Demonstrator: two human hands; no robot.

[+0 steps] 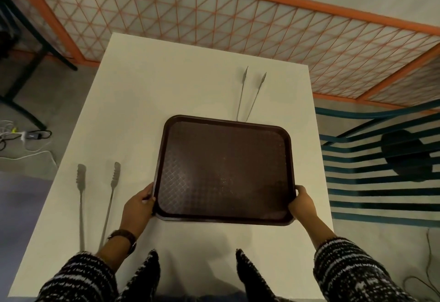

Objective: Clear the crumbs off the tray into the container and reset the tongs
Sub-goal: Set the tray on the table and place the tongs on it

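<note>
While gripped, tray (pixel 221 158) between left hand (pixel 139 206), right hand (pixel 302 204)

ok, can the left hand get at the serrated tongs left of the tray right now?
Likely yes, once freed: the left hand grips the left edge of the brown tray, so it must let go first. The serrated tongs lie on the white table just to its left, nothing between.

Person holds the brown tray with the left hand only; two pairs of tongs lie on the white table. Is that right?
No: in the head view the left hand and the right hand both grip the tray by its near corners. Two pairs of tongs, left tongs and far tongs, do lie on the table.
</note>
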